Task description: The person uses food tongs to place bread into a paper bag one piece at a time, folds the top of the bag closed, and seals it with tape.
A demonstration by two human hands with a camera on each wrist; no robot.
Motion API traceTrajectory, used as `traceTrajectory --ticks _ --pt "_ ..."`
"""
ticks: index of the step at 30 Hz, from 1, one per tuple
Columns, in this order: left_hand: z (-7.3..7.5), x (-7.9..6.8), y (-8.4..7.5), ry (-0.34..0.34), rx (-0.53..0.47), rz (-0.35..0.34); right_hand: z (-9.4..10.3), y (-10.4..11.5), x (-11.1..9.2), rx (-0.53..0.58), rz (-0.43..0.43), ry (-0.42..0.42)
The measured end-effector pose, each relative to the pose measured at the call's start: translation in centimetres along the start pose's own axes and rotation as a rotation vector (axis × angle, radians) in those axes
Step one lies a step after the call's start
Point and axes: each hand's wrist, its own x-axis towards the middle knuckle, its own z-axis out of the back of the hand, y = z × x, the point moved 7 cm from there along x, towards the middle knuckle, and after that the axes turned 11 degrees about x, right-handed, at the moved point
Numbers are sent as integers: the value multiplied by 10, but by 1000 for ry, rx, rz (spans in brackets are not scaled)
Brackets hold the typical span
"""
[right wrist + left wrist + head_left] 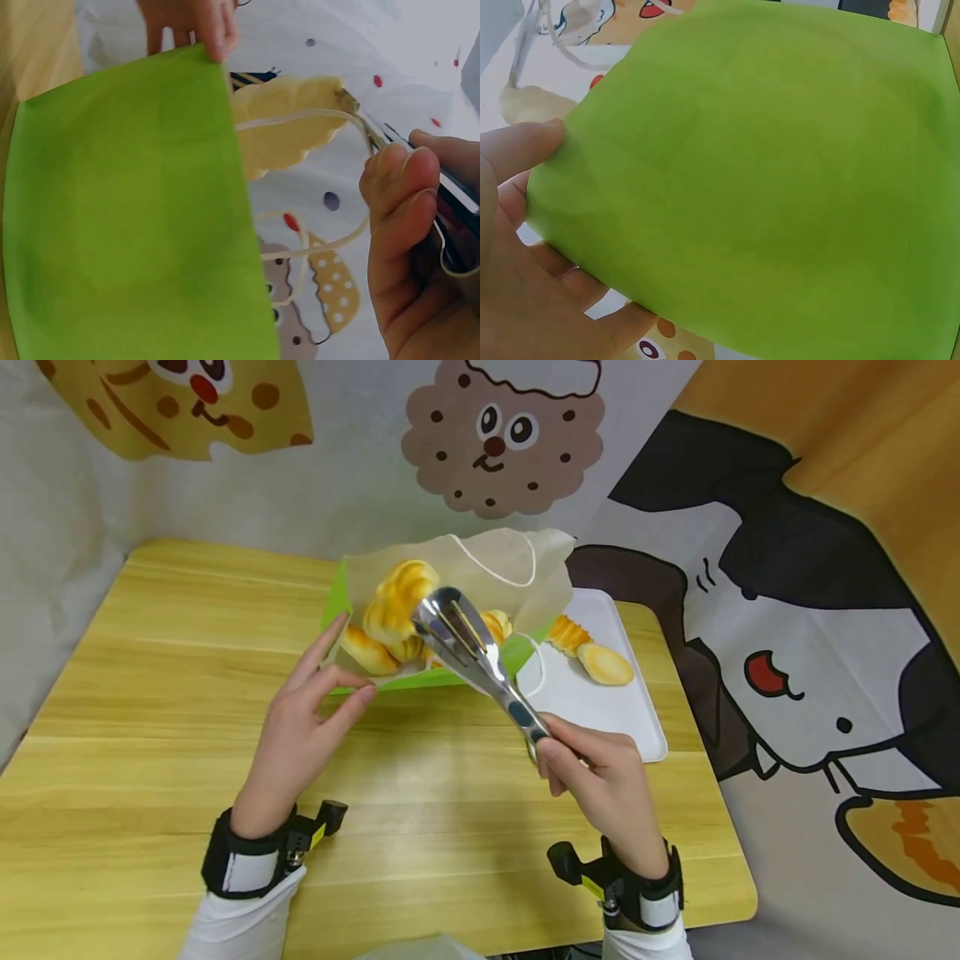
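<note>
My left hand (311, 714) holds the left edge of a green paper bag (765, 180) that stands upright. In the head view its thumb is at the front rim and its fingers at the left side. Metal tongs (491, 672) are gripped by the handle in my right hand (600, 772). A golden-brown braided bread (401, 597) is at the tongs' tips, over the bag's mouth; the right wrist view shows this bread (289, 127) above the rim. Inside the bag lie several more breads (367, 652), partly hidden by the tongs and the bread above.
Right of the bag sits a white tray (626, 727), partly covered by the bag. It bears an oval bread (606, 664) and a ridged bread (567, 635). White cord handles (495, 575) stick out from the bag. A cartoon-printed cloth (352, 485) hangs behind the wooden table (150, 718).
</note>
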Motion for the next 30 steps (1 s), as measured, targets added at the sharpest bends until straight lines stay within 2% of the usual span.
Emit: traceTrajectory --ticks 8,12,20,30 --pt "-2 -1 1 3 -11 7 -3 -22 8 -23 -162 20" --pt "-3 -1 2 0 -18 22 -2 -26 8 -3 -200 -18" --pt "-3 -1 2 -4 -6 26 9 -30 -2 69 -157 -104" --pt "-2 1 0 8 20 19 39 -36 -22 225 -113 -292"
